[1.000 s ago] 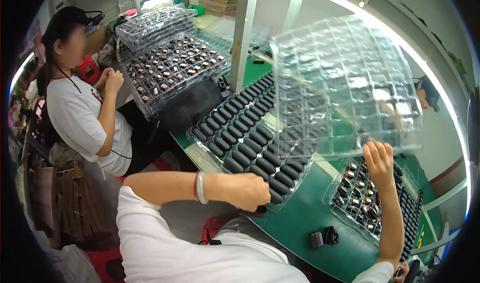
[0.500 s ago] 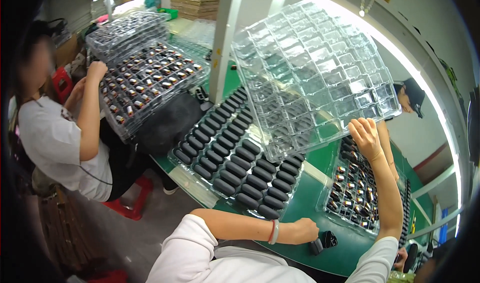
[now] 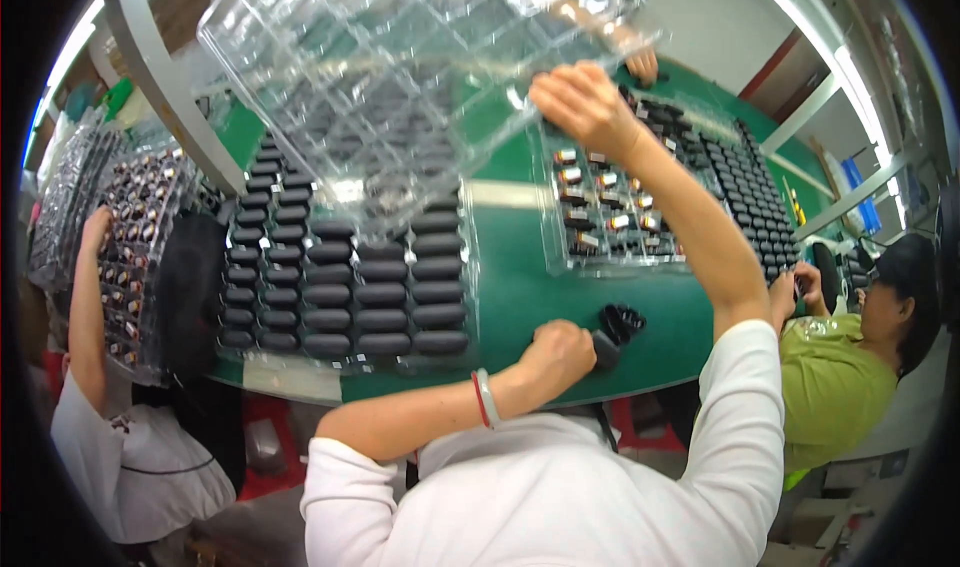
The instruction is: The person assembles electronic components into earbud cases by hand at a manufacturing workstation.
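Observation:
My right hand [image 3: 590,112] is raised, its fingers closed on the near right corner of a clear plastic blister tray [image 3: 350,42]. The tray has many pockets, hangs tilted above the table and is cut off by the top of the view. Beneath it lies another clear tray of black oval cases [image 3: 330,295] in rows, its far part seen through the raised tray. My left hand [image 3: 558,362], with a red and a pale band at the wrist, is closed low over the table's front edge, against a black case [image 3: 606,351]. A small glossy black piece [image 3: 624,322] lies beside that case.
On the green table [image 3: 520,297], a tray of small black parts with white and orange bits [image 3: 610,202] lies right of the cases, with more black cases [image 3: 745,187] beyond. A metal post [image 3: 170,77] stands left. Co-workers sit left and right [image 3: 840,377]; another person's hand [image 3: 642,65] is across the table.
The view has swung to the right and turned, so a co-worker in green shows at the right. Both hands keep their grip; the raised tray appears farther left and higher.

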### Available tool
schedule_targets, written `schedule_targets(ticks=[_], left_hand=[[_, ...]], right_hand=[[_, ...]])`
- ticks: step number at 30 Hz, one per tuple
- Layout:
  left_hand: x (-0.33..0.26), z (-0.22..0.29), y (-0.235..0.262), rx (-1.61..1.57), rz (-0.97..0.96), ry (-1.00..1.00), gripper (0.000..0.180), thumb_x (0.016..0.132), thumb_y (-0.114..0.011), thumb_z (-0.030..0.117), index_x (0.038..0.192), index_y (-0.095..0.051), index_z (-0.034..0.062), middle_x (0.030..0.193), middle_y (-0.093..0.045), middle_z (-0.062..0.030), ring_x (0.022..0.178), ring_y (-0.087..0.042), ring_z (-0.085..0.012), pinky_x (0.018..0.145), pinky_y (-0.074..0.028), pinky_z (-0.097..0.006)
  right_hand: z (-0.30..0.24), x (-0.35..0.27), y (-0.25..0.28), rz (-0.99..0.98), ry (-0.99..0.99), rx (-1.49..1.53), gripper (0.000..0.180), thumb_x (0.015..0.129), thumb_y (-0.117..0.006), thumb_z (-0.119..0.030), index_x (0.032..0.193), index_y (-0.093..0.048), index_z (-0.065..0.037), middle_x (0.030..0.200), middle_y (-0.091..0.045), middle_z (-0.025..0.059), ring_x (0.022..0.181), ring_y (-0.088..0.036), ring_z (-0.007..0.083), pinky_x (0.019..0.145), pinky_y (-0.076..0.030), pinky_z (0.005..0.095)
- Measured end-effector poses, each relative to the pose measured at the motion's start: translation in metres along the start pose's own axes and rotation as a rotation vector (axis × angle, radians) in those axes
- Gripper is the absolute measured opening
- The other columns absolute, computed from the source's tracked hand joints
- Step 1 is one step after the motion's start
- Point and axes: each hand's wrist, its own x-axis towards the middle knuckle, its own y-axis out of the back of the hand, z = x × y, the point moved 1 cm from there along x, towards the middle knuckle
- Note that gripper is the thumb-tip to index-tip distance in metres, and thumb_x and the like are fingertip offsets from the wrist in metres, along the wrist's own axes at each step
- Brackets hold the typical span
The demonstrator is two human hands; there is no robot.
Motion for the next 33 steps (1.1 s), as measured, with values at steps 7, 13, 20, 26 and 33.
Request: schedule_targets(ticks=[7,13,20,26,33], left_hand=[[-0.007,-0.011,0.008,0.025,-0.043,-0.006,0.006,0.069,-0.057,0.010,0.070,-0.052,0.0088,0.064,-0.053,-0.0029,0.060,-0.057,-0.0141,0.052,-0.045,-0.026],[-0.020,-0.044,0.038,-0.499,0.014,0.167,0.018,0.075,-0.067,0.009,0.089,-0.060,0.0008,0.086,-0.065,-0.0090,0.075,-0.065,-0.0235,0.063,-0.052,-0.029],[-0.111,-0.131,0.068,-1.228,0.654,1.002,0.060,0.087,-0.063,0.009,0.137,-0.032,-0.0003,0.126,-0.049,-0.0137,0.113,-0.051,-0.0188,0.092,-0.045,-0.029],[-0.114,-0.137,0.070,-1.802,0.740,1.034,0.083,0.089,-0.061,0.034,0.144,-0.009,0.0014,0.133,-0.038,-0.0173,0.119,-0.045,-0.0258,0.093,-0.044,-0.043],[-0.145,-0.075,0.102,-1.477,0.699,1.053,0.078,0.081,-0.072,0.013,0.142,-0.024,0.0024,0.115,-0.053,-0.0082,0.104,-0.052,-0.0145,0.087,-0.046,-0.027]], right_hand=[[-0.012,-0.027,0.015,0.103,-0.023,-0.085,0.025,0.069,-0.063,-0.012,0.093,-0.058,-0.008,0.095,-0.062,0.0004,0.089,-0.058,0.0163,0.075,-0.045,0.0311],[-0.018,-0.034,0.025,-0.129,0.023,-0.296,0.017,0.074,-0.065,-0.012,0.087,-0.057,-0.005,0.088,-0.059,0.0059,0.085,-0.058,0.0202,0.071,-0.045,0.0343],[-0.047,-0.059,0.062,-0.042,-0.219,0.036,0.026,0.074,-0.059,-0.008,0.099,-0.061,-0.001,0.104,-0.062,0.0114,0.097,-0.059,0.0254,0.085,-0.045,0.0417],[-0.064,-0.067,0.088,-0.020,-0.173,0.061,0.019,0.083,-0.054,-0.003,0.100,-0.059,0.004,0.104,-0.063,0.0169,0.094,-0.059,0.0304,0.086,-0.044,0.0454],[-0.092,-0.074,0.140,-0.029,-0.182,0.209,0.017,0.085,-0.054,-0.002,0.101,-0.055,0.006,0.103,-0.061,0.0208,0.088,-0.058,0.0332,0.077,-0.045,0.0471]])
